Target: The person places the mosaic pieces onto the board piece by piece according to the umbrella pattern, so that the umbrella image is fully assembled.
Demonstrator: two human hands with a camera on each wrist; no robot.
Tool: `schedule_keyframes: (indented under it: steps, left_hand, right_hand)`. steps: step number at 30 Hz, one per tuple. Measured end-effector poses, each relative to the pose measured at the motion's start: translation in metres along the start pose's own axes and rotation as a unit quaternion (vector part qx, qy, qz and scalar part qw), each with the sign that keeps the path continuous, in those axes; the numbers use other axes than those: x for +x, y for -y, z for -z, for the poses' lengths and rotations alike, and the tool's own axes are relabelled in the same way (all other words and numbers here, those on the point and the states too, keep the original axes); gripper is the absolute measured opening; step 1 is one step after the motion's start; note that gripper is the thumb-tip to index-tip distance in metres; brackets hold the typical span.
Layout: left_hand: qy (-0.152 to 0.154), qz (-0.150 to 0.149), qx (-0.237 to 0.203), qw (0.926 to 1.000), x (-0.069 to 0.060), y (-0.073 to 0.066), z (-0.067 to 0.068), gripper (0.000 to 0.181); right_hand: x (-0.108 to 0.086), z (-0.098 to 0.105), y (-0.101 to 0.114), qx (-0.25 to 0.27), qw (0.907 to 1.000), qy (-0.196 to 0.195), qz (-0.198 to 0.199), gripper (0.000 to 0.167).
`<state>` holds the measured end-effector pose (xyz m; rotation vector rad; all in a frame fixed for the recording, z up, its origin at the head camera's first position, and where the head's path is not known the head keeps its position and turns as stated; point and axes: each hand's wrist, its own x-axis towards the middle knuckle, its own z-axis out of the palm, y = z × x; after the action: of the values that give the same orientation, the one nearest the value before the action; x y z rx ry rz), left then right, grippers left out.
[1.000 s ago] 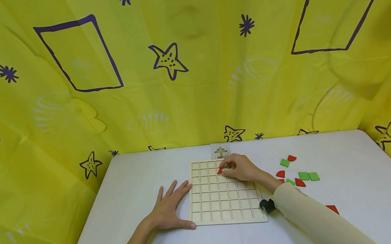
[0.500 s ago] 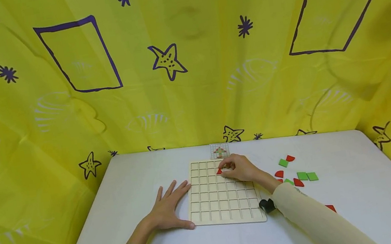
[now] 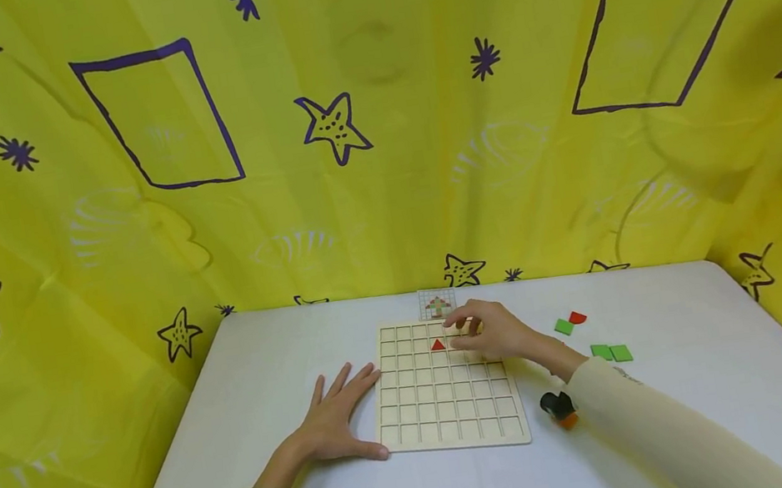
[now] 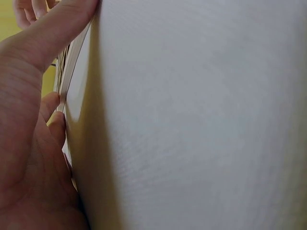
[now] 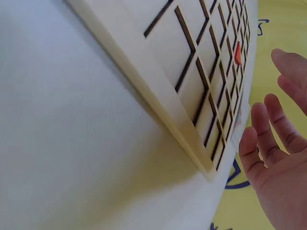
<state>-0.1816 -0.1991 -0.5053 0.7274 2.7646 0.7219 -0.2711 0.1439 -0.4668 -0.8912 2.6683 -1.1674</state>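
A wooden grid board (image 3: 427,411) lies on the white table. One red triangle (image 3: 438,345) sits in a cell near its top; the right wrist view shows this red triangle (image 5: 238,53) too. My right hand (image 3: 498,329) hovers over the board's upper right, just right of the triangle, with nothing between thumb and fingers. In the right wrist view that hand (image 5: 283,167) has its fingers loosely bent and apart from the board. With fingers spread, my left hand (image 3: 333,425) rests at the board's left edge; the left wrist view shows its thumb (image 4: 53,36) by the edge.
Behind the board lies a small pattern card (image 3: 437,303). To the right are green squares (image 3: 611,353), another green piece (image 3: 564,327) and a red quarter circle (image 3: 578,317). The right forearm (image 3: 658,406) covers other pieces. A yellow patterned curtain (image 3: 416,206) surrounds the table.
My right hand has let go of the red triangle and shifted slightly right, its thumb and fingers parting. The triangle stays in its cell. My left hand keeps its place at the board's edge.
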Motion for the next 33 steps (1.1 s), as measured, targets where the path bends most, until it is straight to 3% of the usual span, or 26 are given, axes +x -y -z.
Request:
schedule_keyframes:
  steps: [5, 16, 26, 33]
  left_hand:
    - [0.001, 0.0, 0.001, 1.0, 0.0, -0.001, 0.0, 0.119]
    - [0.0, 0.002, 0.004, 1.0, -0.001, -0.003, 0.002, 0.119]
    - [-0.002, 0.0, 0.003, 1.0, 0.0, -0.002, 0.001, 0.12]
    - [-0.008, -0.004, 0.009, 0.9999, 0.0, -0.003, 0.0, 0.118]
  right_hand:
    - [-0.016, 0.019, 0.001, -0.019, 0.9996, -0.017, 0.015, 0.032]
    - [-0.058, 0.06, -0.014, -0.053, 0.9964, -0.066, 0.008, 0.032]
    - [-0.089, 0.077, -0.033, -0.066, 0.9934, -0.079, -0.051, 0.032]
    - [-0.108, 0.08, -0.046, -0.059, 0.9942, -0.068, -0.058, 0.032]
